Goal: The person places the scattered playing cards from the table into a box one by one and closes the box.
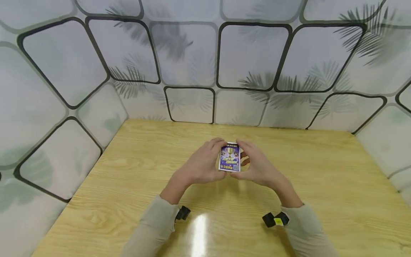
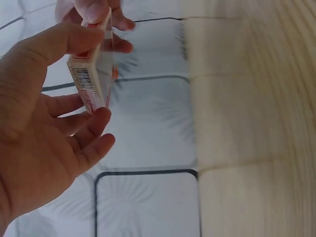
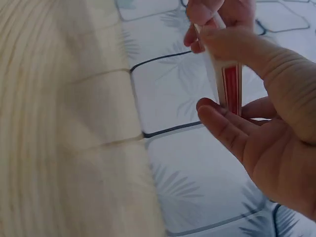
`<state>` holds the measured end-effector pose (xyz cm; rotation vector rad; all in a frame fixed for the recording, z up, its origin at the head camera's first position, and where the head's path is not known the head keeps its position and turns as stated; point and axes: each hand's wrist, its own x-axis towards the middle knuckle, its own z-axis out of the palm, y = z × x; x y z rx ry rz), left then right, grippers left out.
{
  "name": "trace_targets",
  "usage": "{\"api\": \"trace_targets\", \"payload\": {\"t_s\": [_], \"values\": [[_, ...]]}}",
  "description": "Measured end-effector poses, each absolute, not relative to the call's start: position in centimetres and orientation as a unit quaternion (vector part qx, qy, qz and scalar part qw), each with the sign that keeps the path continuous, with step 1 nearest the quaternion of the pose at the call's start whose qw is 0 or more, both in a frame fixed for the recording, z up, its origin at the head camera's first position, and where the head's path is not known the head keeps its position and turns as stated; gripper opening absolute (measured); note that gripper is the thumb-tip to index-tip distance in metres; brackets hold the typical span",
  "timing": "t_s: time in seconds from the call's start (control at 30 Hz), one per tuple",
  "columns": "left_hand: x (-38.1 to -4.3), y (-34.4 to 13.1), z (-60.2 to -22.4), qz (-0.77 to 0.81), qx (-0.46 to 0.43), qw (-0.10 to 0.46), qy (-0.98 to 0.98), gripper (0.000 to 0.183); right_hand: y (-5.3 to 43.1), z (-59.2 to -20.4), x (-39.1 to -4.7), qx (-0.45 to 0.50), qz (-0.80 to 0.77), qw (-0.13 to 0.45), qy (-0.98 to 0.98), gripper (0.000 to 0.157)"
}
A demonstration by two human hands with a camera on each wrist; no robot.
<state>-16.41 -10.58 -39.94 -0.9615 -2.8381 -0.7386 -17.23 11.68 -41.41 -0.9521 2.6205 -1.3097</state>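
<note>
Both hands hold a small flat playing-card box [image 1: 229, 157] above the wooden table. Its purple face, printed with a gold trophy and a QR code, is turned up toward the head camera. My left hand [image 1: 205, 162] pinches it from the left, and my right hand [image 1: 258, 164] from the right. In the left wrist view the box [image 2: 85, 79] shows a barcode on a narrow side between thumb and fingers. A red and white edge of the box [image 3: 231, 89] faces the right wrist camera. Whatever lies inside the box is hidden.
The light wooden table [image 1: 135, 167] spreads around the hands. Behind it and at both sides rise pale walls [image 1: 189, 53] with dark rounded outlines and leaf prints. Small black devices [image 1: 183, 213] sit at the sleeve cuffs. A bright reflection lies on the near tabletop.
</note>
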Motion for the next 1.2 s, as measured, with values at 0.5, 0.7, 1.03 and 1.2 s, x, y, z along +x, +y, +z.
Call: {"api": "trace_targets", "payload": {"t_s": [0.5, 0.7, 1.03, 1.2], "values": [[-22.7, -8.0, -44.0, -0.276, -0.233, -0.109, -0.926, 0.09, 11.3, -45.2, -22.1, -0.243, -0.407, 0.104, 0.874, 0.088], [-24.4, -7.1, -45.1, -0.257, -0.238, -0.137, -0.926, 0.084, 11.5, -46.4, -23.6, -0.241, -0.362, 0.093, 0.895, 0.085], [-24.6, -6.1, -45.6, -0.213, -0.233, -0.141, -0.938, 0.072, 12.1, -47.8, -24.4, -0.254, -0.352, 0.078, 0.898, 0.08], [-24.7, -5.3, -45.5, -0.201, -0.239, -0.131, -0.941, 0.07, 12.8, -47.9, -24.5, -0.249, -0.366, 0.078, 0.893, 0.083]]}}
